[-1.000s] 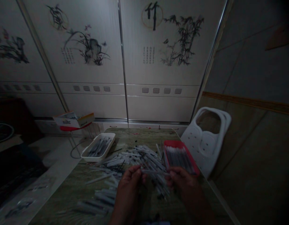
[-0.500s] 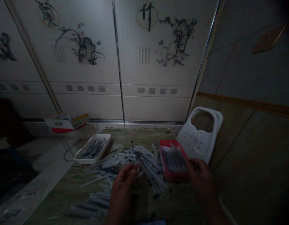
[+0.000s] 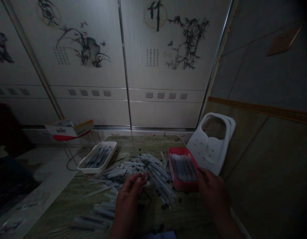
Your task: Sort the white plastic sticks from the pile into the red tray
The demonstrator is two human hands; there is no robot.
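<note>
My left hand [image 3: 128, 200] is over the near side of a loose heap of pale, pen-like tubes [image 3: 159, 177]. Its thumb and fingers are pinched together; anything between them is too dark and small to make out. My right hand [image 3: 213, 191] is at the right rim of a red box [image 3: 184, 186], fingers closed, and whether something is in them is hidden. Inside the red box, clear pen-like tubes [image 3: 184, 166] lie side by side in a packed row. More tubes [image 3: 103, 212] lie to the left of my left hand, blurred in the dim light.
A white tray [image 3: 80, 168] with dark-cored tubes stands at the table's left edge. Small black bits [image 3: 165, 206] lie on the green table [image 3: 143, 141]. Behind it on the right is a white folding chair [image 3: 210, 149]; an open carton [image 3: 66, 128] rests on a red stool [image 3: 68, 137].
The tube that my right hand held slanting over the red box no longer shows in its fingers. That hand has shifted slightly; my left hand stays pinched in nearly the same place.
</note>
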